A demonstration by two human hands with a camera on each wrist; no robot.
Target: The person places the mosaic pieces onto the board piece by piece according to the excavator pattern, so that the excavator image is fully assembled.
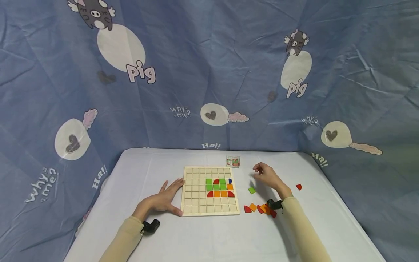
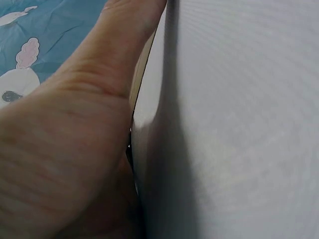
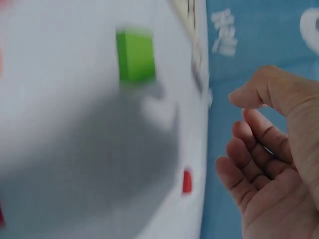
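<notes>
A pale wooden grid board [image 1: 209, 214] lies on the white table. Green squares, orange squares, red quarter-round pieces and a small blue piece [image 1: 230, 181] fill several cells on its right side. My left hand [image 1: 163, 200] is spread along the board's left edge, thumb at the near corner and fingertips farther up; the left wrist view is mostly palm and thumb base [image 2: 75, 139]. Off the board's right side, my right hand [image 1: 266, 176] hovers with fingers loosely bent and nothing visible between them. A loose green square [image 1: 251, 190], also in the right wrist view [image 3: 137, 56], lies just nearer than that hand.
Loose red and orange pieces [image 1: 253, 207] cluster by the board's near right corner, partly under the right wrist. One red quarter-round piece [image 1: 299, 187] lies alone farther right. Behind the board is a small printed clear packet [image 1: 233, 162]. A blue patterned cloth [image 1: 209, 80] hangs behind the table.
</notes>
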